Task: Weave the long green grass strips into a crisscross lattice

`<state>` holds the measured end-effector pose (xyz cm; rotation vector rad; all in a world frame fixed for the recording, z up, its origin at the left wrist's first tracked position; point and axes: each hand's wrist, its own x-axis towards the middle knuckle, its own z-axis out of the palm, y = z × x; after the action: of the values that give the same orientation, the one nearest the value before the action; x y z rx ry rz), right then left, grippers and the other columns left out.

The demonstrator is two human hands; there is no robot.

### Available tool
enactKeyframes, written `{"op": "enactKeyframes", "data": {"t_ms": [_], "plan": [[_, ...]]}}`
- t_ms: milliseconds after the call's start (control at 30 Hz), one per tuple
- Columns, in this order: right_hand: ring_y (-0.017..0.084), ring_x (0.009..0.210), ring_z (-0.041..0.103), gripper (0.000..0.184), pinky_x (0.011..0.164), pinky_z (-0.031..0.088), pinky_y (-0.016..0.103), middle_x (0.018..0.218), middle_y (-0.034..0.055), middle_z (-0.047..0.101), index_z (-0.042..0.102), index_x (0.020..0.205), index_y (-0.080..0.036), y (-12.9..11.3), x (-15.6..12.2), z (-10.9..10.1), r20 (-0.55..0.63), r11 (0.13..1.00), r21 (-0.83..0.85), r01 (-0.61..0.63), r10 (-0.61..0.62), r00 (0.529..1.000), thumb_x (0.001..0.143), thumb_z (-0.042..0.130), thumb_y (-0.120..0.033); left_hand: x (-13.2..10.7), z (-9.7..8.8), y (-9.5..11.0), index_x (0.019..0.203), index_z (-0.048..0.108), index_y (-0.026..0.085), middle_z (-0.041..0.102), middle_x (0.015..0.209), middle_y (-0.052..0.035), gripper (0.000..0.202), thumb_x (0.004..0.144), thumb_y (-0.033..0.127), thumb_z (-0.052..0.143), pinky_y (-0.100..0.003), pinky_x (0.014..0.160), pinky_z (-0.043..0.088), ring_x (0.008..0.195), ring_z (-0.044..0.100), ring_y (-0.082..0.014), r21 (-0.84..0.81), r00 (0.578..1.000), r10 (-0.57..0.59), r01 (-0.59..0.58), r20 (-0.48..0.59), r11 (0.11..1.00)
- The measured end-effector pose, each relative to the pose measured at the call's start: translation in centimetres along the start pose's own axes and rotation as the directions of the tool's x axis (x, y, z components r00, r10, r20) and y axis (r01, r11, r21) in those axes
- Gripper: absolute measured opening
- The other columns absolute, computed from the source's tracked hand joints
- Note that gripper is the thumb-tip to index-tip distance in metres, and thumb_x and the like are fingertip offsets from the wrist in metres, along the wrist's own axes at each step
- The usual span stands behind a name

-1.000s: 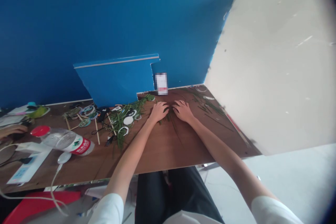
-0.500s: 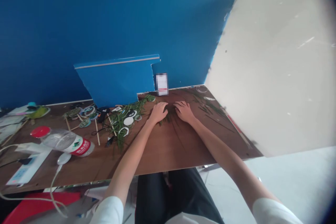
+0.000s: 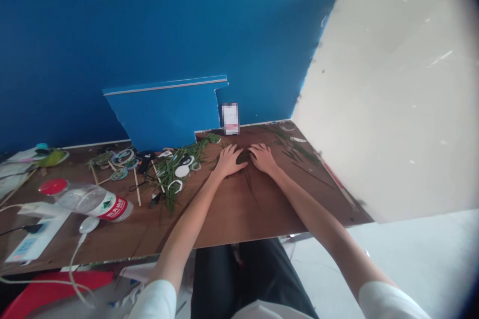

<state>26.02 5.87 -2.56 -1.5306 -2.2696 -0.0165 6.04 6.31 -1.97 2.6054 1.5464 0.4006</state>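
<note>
Hands barely shifted. Left hand (image 3: 229,160) and right hand (image 3: 263,158) lie flat, fingers spread, pressing thin green grass blades (image 3: 247,172) on the smooth brown wood surface (image 3: 232,214) near its far edge.

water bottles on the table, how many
1. A plastic bottle with a red cap lies on its side at the table's left end, beside the white power strip. More may lie out of frame.

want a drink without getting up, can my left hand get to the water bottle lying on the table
Probably yes. The water bottle lies on its side, left of the left hand, on the same table. Only loose green stems and sticks lie between, all low.
</note>
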Motion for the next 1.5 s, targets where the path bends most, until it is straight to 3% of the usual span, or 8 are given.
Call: {"op": "enactKeyframes", "data": {"t_ms": [333, 867, 1100, 1200, 1333, 1500], "plan": [[0.029, 0.122, 0.044, 0.037, 0.093, 0.038, 0.044, 0.135, 0.01, 0.057, 0.063, 0.124, -0.022, 0.0, 0.0, -0.1, 0.007, 1.0, 0.007, -0.002, 0.002, 1.0, 0.094, 0.041, -0.023, -0.1, 0.0, 0.1, 0.14, 0.047, 0.03, 0.035, 0.153, -0.0102, 0.064, 0.086, 0.063, 0.053, -0.052, 0.114, 0.027, 0.143, 0.027, -0.0327, 0.0, 1.0, 0.0, 0.0, -0.017, 1.0], [0.029, 0.122, 0.044, 0.036, 0.093, 0.038, 0.044, 0.135, 0.01, 0.057, 0.063, 0.123, -0.022, 0.1, -0.1, 0.1, -0.009, 1.0, -0.01, 0.01, -0.01, 1.0, 0.095, 0.041, -0.024, -0.2, 0.2, -0.1, 0.14, 0.045, 0.026, 0.034, 0.154, -0.0114, 0.066, 0.084, 0.059, 0.057, -0.053, 0.114, 0.026, 0.144, 0.026, -0.0335, -0.02, 0.997, -0.074, 0.074, 0.003, 0.997], [0.028, 0.122, 0.043, 0.035, 0.094, 0.037, 0.043, 0.134, 0.0095, 0.058, 0.063, 0.121, -0.022, 0.0, -0.1, -0.1, -0.017, 1.0, -0.005, 0.013, -0.013, 1.0, 0.095, 0.041, -0.023, -0.9, -0.5, -0.2, 0.142, 0.041, 0.025, 0.037, 0.152, -0.0119, 0.064, 0.089, 0.061, 0.048, -0.051, 0.113, 0.028, 0.142, 0.029, -0.0317, -0.028, 0.997, -0.073, 0.073, -0.024, 0.997], [0.028, 0.12, 0.043, 0.034, 0.093, 0.036, 0.042, 0.132, 0.01, 0.059, 0.063, 0.119, -0.021, -0.2, -0.1, -0.2, -0.053, 1.0, 0.001, 0.008, -0.008, 0.999, 0.094, 0.041, -0.021, -1.4, -1.0, 0.0, 0.138, 0.044, 0.022, 0.043, 0.148, -0.0121, 0.056, 0.092, 0.053, 0.048, -0.048, 0.112, 0.031, 0.139, 0.034, -0.0301, -0.019, 0.993, -0.073, 0.072, -0.091, 0.997], [0.028, 0.119, 0.043, 0.036, 0.093, 0.035, 0.042, 0.131, 0.011, 0.058, 0.064, 0.117, -0.02, 0.0, -0.1, -0.2, -0.107, 1.0, 0.012, -0.028, 0.029, 0.994, 0.09, 0.041, -0.016, -1.9, -1.4, 0.2, 0.124, 0.054, 0.022, 0.053, 0.137, -0.0096, 0.034, 0.091, 0.029, 0.048, -0.043, 0.108, 0.035, 0.131, 0.043, -0.0267, -0.007, 0.981, -0.099, 0.099, -0.167, 0.995], [0.03, 0.115, 0.044, 0.045, 0.091, 0.035, 0.043, 0.125, 0.0116, 0.061, 0.068, 0.111, -0.019, 0.5, -0.3, 0.0, -0.167, 0.991, 0.046, -0.127, 0.133, 0.977, 0.077, 0.042, -0.006, -2.3, -1.5, 0.0, 0.111, 0.06, 0.022, 0.061, 0.124, -0.0078, 0.03, 0.087, 0.013, 0.044, -0.042, 0.103, 0.038, 0.122, 0.049, -0.0253, -0.017, 0.969, -0.15, 0.149, -0.195, 0.989]]}}
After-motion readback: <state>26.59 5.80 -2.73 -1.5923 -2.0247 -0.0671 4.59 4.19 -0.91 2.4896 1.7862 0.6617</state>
